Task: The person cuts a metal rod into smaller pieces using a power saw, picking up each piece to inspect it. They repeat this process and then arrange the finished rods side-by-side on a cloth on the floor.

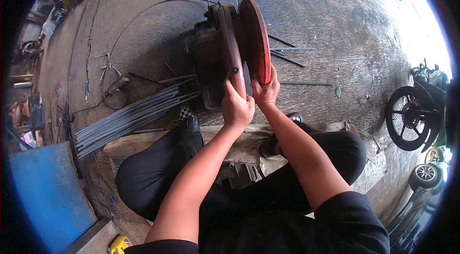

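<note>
Floor (345, 38): dark, worn surface carrying the equipment.
Motorcycle (421, 105): right edge of view, well apart from the work.
Machine (203, 45): on the floor, ahead of the seated person's feet.
Rod bundle (136, 117): grey lengths on the floor, left of the machine, inner ends near its base.
Red guard (261, 43): disc-shaped, right side of the machine, edge toward the person.
Brown rim (230, 38): curved, just left of the red guard.
Left grip (238, 106): closed around the brown rim's lower end.
Right grip (266, 91): closed on the red guard's lower edge; fingertips partly hidden.
</note>
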### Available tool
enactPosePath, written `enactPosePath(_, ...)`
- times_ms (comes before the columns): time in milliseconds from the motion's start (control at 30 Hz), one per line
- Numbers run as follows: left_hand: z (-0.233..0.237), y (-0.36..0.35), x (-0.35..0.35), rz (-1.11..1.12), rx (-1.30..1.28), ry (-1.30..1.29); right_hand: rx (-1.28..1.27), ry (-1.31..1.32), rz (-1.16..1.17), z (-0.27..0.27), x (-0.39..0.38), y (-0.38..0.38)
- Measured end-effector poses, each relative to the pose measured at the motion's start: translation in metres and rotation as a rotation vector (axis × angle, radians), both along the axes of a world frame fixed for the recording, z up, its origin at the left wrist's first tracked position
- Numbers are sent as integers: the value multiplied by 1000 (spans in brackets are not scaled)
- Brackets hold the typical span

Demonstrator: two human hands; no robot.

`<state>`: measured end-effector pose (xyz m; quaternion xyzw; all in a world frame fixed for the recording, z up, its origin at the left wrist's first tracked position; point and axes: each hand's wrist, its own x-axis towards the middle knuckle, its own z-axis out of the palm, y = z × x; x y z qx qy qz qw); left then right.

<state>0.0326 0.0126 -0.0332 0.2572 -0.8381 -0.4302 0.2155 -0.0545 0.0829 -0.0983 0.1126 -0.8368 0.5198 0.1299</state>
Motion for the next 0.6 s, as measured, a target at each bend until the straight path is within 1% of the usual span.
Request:
enactPosePath(133, 4, 0, 1, -9, -27, 20, 30, -59, -22, 2, 1, -1)
enactPosePath(233, 3, 1, 1, -6, 51, -41, 16, -52, -6, 2, 0, 1)
enactPosePath(300, 0, 1, 1, 2, -21, 17, 21, 26, 1, 1, -1, 0)
enactPosePath(333, -1, 1, 1, 6, -18, 13, 24, 22, 4, 1, 0, 0)
enactPosePath(400, -1, 1, 1, 4, -56, 18, -32, -2, -5, 0, 1, -1)
enactPosePath(533, 3, 1, 1, 21, -26, -45, -19, -79, 10, 0, 1, 0)
enactPosePath(600, 3, 0, 1, 4, -10, -27, -47, -144, 74, 2, 1, 2)
